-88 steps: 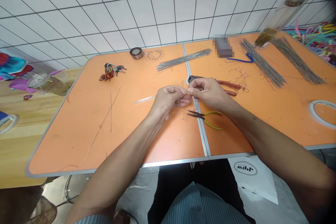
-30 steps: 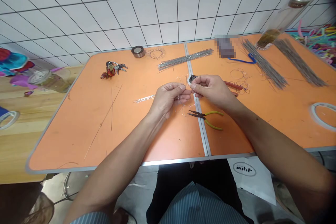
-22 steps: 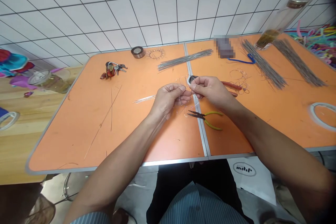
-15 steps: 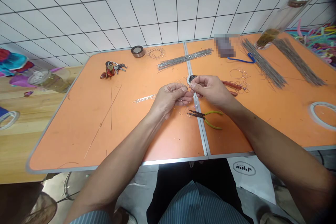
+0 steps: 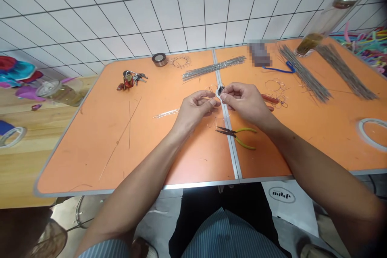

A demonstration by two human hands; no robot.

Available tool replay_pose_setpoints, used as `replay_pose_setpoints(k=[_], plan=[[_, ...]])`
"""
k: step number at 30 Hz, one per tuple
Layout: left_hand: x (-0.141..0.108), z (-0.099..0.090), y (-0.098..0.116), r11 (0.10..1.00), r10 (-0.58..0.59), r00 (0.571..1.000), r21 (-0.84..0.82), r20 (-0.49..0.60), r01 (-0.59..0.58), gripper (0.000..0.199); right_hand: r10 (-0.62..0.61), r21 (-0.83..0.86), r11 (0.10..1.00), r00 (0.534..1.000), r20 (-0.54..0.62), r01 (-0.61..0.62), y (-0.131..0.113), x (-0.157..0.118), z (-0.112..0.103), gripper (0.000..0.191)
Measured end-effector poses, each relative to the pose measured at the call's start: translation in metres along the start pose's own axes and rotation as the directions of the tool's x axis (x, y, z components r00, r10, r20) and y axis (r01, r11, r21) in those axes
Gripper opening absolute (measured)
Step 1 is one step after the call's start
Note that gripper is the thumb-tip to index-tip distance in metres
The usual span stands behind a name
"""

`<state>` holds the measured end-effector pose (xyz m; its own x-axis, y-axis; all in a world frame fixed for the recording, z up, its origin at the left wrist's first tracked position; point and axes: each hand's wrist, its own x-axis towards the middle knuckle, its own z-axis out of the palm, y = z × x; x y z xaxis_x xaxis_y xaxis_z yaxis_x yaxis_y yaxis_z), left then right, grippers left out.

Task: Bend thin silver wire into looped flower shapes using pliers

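Thin looped wire [image 5: 211,88] shows between my hands above the middle of the orange table [image 5: 193,165]. My left hand [image 5: 199,107] pinches it, fingers curled with the thumb on top. Close by on the right, my right hand [image 5: 238,98] is also closed on the wire, thumb against forefinger; its grip point is partly hidden. Just below lie yellow-handled pliers [image 5: 236,133], jaws pointing left. Beyond my right hand a red-handled tool [image 5: 270,98] is partly covered. Straight silver wires [image 5: 166,113] stick out to the left of my left hand.
A bundle of wires [image 5: 214,67] lies behind my hands, with more bundles [image 5: 305,72] at the right. Keys [image 5: 131,79], a tape roll [image 5: 159,59] and a wire ring [image 5: 180,62] are at the back left. A glass bottle [image 5: 329,20] stands back right; a white ring [image 5: 373,133] lies right.
My hands have shifted slightly up, and the fingers of my left hand have changed position on the wire. The pliers have stayed in place.
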<state>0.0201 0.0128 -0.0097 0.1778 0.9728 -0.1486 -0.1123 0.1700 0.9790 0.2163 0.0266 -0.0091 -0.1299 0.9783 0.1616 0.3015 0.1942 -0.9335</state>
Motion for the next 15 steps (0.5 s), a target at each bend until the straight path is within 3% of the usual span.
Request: replay_pose_setpoints(k=[3,9,15], plan=[[0.0027,-0.0035,-0.0017,0.998,0.041,0.999,-0.043,-0.005,-0.042,0.043,0.022,-0.007,1.0,0.999,0.046,-0.021,0.0009,0.0001,0.0001,0.013],[0.0089,-0.006,-0.0076,0.98,-0.112,0.993,-0.172,-0.038,0.104,0.035,-0.027,-0.019,0.999,0.999,0.047,0.028,0.0017,-0.002,0.0032,0.01],[0.0089,-0.0072,-0.0011,0.972,-0.078,0.994,-0.227,-0.076,0.059,0.021,0.045,-0.016,0.999,0.999,0.025,-0.045,-0.0022,-0.0011,0.0004,0.009]])
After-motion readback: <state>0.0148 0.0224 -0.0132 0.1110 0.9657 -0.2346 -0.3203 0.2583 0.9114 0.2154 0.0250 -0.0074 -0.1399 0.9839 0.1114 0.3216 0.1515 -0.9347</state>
